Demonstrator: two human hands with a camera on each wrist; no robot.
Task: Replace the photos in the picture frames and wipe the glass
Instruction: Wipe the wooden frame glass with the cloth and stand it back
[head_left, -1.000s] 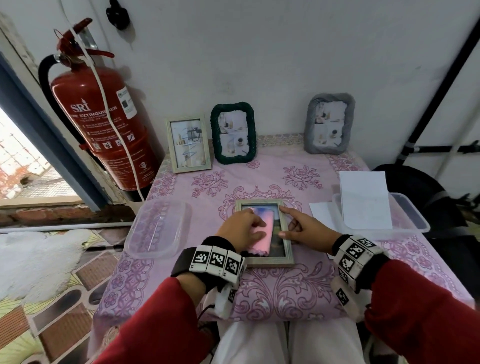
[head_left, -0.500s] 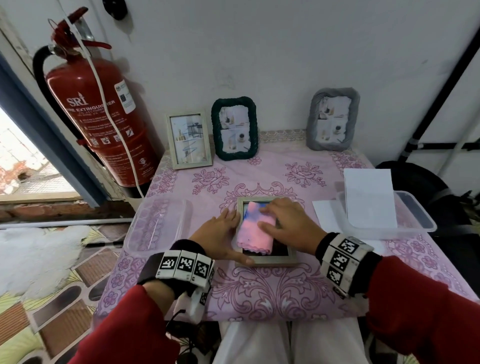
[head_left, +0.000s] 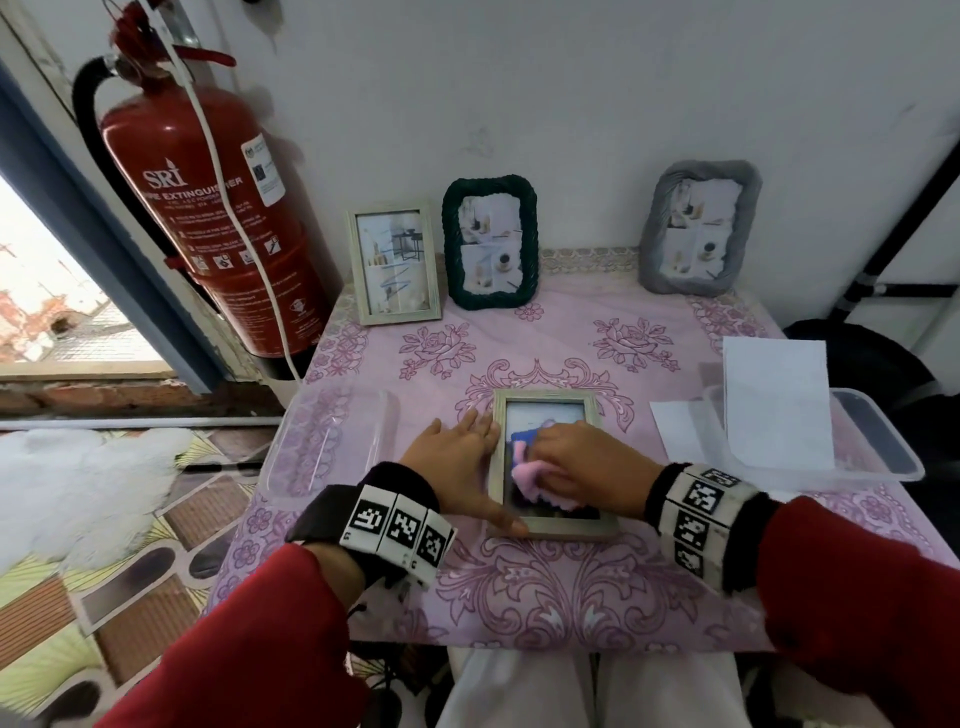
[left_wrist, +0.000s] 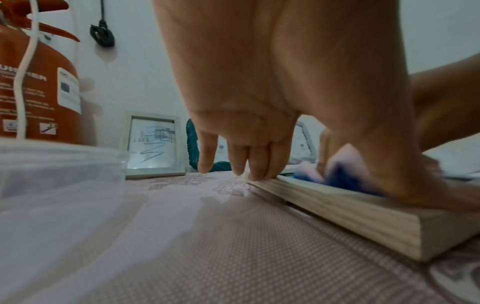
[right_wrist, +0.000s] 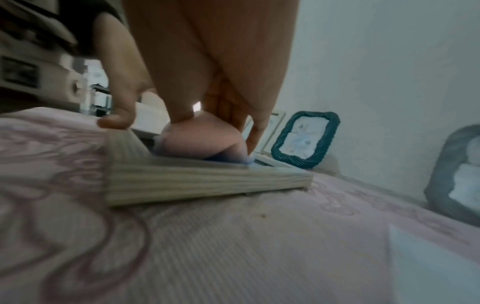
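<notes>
Pink floral-clothed surface: pale wooden frame flat, left hand open, bracing; right hand fingers clutching pink-and-blue cloth. Risk: hard rubbing sliding frame, cracking glass.

Counted on the table: frames, tubs, cloth, sheets

Four picture frames are seen, two clear plastic tubs, one cloth, two paper sheets.

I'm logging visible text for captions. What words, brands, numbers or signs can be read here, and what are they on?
"SRI": white brand mark on the red fire extinguisher.
"FIRE EXTINGUISHER": below it, letters partly hidden by the white cord.
Instruction lines and pictograms lower on the cylinder: too small to read.
White label on the cylinder: blurred.
Wristbands: black-and-white coded squares, no words.
Photos in the frames: no legible text.
</notes>
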